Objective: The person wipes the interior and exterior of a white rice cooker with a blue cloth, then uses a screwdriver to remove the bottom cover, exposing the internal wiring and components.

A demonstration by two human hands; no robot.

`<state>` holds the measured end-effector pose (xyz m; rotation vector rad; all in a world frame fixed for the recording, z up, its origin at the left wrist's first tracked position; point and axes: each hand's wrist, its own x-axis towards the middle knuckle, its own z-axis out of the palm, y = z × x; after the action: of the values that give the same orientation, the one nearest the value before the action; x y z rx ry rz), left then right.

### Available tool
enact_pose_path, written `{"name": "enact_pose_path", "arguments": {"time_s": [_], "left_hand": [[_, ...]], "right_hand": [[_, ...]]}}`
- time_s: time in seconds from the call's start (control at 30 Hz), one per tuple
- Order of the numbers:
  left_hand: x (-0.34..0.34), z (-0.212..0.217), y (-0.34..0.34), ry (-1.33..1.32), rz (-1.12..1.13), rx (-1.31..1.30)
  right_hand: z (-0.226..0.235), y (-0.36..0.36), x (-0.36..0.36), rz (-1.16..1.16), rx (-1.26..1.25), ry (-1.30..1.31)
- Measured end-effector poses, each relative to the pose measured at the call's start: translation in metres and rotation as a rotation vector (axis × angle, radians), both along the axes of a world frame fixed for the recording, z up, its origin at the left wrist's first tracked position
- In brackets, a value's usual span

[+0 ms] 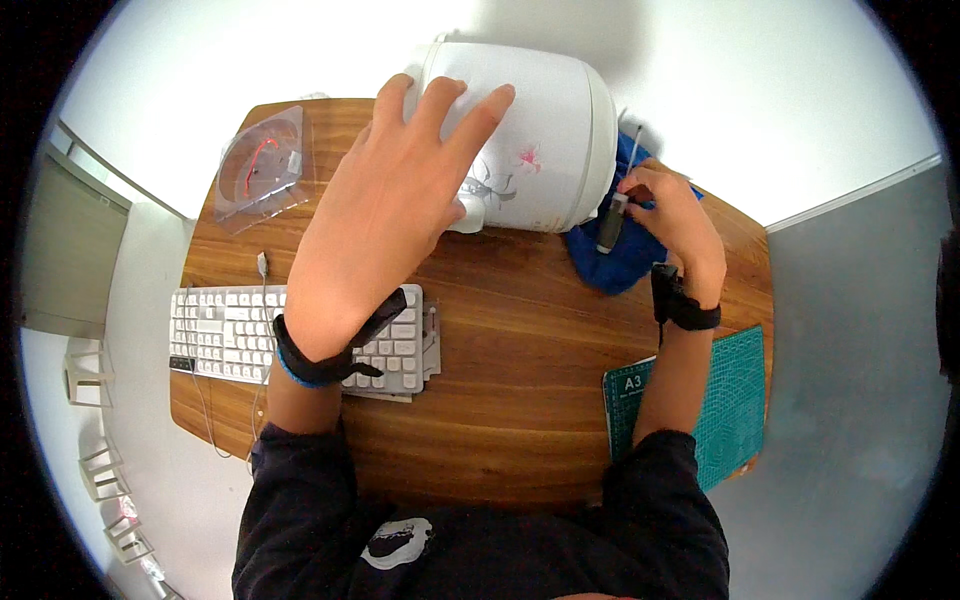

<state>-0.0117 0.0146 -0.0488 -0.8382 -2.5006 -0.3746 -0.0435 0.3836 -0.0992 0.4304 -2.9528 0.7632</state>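
A white, rounded appliance with a pink and grey flower print lies on its side at the far edge of the table; it looks like a rice cooker. Over its left part my left hand is spread, fingers apart and the fingertips resting on the shell. To the right of the appliance, my right hand is closed around a screwdriver. The thin shaft points away from me and the dark handle points back toward me. Beneath the screwdriver lies a crumpled blue cloth, partly covered by the right hand.
A white keyboard with a cable lies at the left, partly under my left forearm. Behind it is a clear plastic bag with red wire inside. A green cutting mat lies under my right forearm. A white wall stands beyond the wooden table.
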Motion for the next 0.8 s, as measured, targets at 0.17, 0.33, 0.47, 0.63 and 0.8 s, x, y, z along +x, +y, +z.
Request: {"name": "enact_pose_path", "arguments": {"time_s": [0.17,0.33,0.47,0.63,0.8], "left_hand": [[0.003,0.003,-0.002,-0.010,-0.009,-0.012],[0.005,0.001,-0.002,0.010,-0.027,-0.003],[0.004,0.004,0.000,0.033,-0.103,0.034],[0.000,-0.007,0.007,-0.009,-0.118,0.067],[0.000,-0.007,0.011,0.014,-0.066,0.014]], "right_hand": [[-0.011,0.005,-0.002,0.010,0.133,0.010],[0.019,-0.042,0.015,0.081,-0.274,0.010],[0.023,-0.065,0.020,0.051,-0.416,0.128],[0.022,-0.073,0.026,0.098,-0.347,0.121],[0.042,-0.077,0.034,0.095,-0.362,-0.052]]}}
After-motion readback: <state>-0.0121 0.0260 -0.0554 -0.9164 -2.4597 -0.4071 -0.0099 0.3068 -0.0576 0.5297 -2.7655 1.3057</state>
